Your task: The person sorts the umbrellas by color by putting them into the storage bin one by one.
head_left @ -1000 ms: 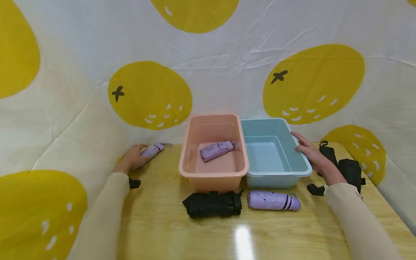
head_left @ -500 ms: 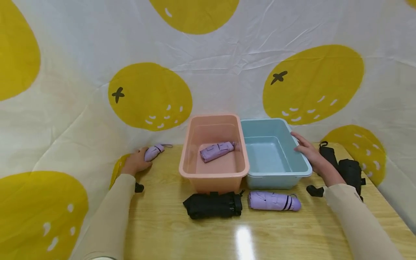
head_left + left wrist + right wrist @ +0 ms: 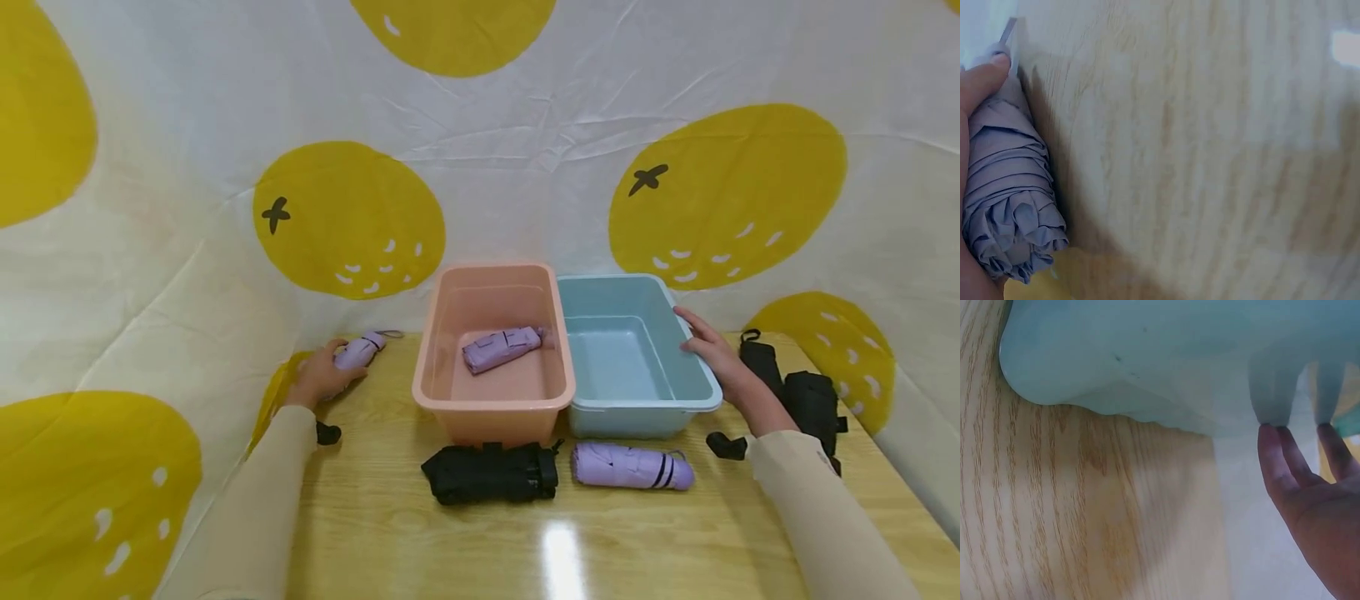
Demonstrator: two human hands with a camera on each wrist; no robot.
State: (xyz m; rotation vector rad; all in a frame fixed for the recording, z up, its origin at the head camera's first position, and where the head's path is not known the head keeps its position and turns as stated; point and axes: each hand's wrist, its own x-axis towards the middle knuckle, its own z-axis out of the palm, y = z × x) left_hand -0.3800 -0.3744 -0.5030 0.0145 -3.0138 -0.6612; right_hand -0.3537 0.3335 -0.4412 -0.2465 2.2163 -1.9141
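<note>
The left hand (image 3: 321, 377) grasps a folded lilac umbrella (image 3: 360, 351) at the far left of the wooden table (image 3: 375, 525), apart from the pink bin (image 3: 493, 407), while the right hand (image 3: 723, 365) pinches the right rim of the blue bin (image 3: 645, 406).

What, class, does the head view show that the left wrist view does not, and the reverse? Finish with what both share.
Only the head view: a peach bin with a lilac folding umbrella inside, a blue bin with the right grip at its rim, and a black folding umbrella in front of the peach bin.

Only the left wrist view: the pleated end of the held umbrella, which the left grip hides in the head view.

Both: the left grip, that held umbrella and the wooden table.
</note>
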